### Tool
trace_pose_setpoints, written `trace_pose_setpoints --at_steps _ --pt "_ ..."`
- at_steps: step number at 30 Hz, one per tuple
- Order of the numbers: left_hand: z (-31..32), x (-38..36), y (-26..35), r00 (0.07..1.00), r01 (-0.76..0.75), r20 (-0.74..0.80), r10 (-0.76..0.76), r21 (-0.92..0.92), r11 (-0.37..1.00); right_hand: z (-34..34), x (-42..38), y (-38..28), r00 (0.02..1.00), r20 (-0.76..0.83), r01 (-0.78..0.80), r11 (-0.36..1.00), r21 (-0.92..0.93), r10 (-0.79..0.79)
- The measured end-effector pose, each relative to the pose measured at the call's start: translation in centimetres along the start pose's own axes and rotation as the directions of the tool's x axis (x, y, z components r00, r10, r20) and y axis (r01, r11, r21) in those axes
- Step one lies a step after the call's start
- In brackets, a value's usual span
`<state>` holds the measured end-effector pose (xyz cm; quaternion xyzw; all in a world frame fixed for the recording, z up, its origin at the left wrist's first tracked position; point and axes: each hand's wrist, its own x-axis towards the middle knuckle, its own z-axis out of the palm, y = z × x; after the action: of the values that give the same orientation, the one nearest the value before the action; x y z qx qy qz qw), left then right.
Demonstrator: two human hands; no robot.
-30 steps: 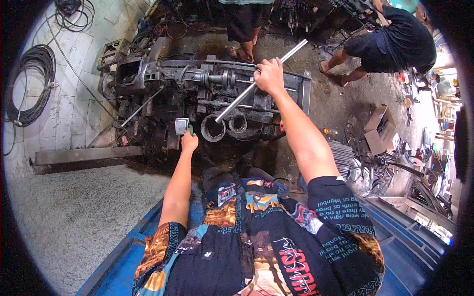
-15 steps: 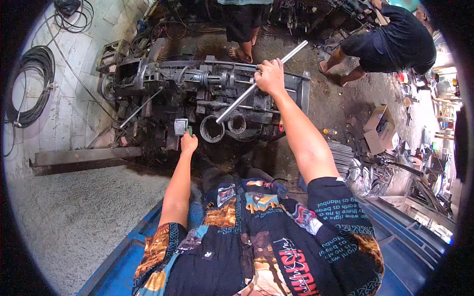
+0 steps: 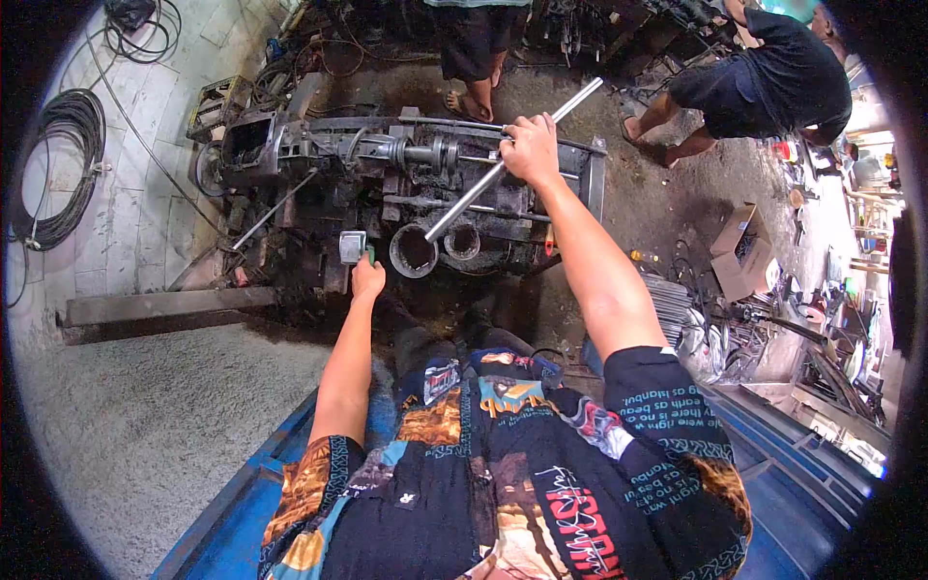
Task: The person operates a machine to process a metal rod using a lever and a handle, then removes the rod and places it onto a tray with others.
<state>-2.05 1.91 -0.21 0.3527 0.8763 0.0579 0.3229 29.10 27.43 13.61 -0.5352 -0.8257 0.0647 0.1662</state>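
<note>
My right hand (image 3: 530, 150) is wrapped around a long silver metal rod (image 3: 468, 204), which slants across the machine from upper right to lower left. The rod's lower end overlaps the rim of a large round metal ring (image 3: 414, 253), and a smaller ring (image 3: 462, 242) sits beside it. Closer to me, my left hand (image 3: 367, 277) grips a green-handled tool (image 3: 354, 247) with a squarish silver head, held left of the large ring. Beneath both hands lies a dark, greasy machine (image 3: 406, 159) with shafts and rails. My right fingers hide part of the rod.
One person (image 3: 474, 58) stands barefoot beyond the machine, and another person (image 3: 764, 77) bends over at upper right. An open cardboard box (image 3: 742, 253) lies on the right floor. Coiled black cable (image 3: 66, 164) rests at left, near a metal beam (image 3: 174, 307).
My left hand and its tool have shifted very slightly left. The rod in my right hand keeps nearly the same slant and place.
</note>
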Motion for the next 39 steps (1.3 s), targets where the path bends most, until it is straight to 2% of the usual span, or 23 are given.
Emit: trace_pose_setpoints --at_steps 4,8,19,39 --pt "0.2 0.3 -0.1 1.0 0.013 -0.014 -0.013 0.027 1.0 0.4 0.0 -0.1 0.999 -0.048 0.016 1.0 0.013 -0.016" --pt "0.4 0.2 -0.1 1.0 0.026 -0.009 -0.026 0.018 0.999 0.1 -0.2 0.5 1.0 -0.014 0.019 1.0 0.012 -0.019" --pt "-0.1 -0.4 0.5 1.0 0.03 0.001 -0.03 -0.002 1.0 0.8 -0.2 0.6 0.99 -0.13 0.045 0.998 -0.045 -0.051" --pt "0.2 -0.5 0.2 0.999 0.006 -0.038 -0.007 -0.028 1.0 0.3 -0.3 0.9 0.995 -0.098 0.014 1.0 -0.021 -0.016"
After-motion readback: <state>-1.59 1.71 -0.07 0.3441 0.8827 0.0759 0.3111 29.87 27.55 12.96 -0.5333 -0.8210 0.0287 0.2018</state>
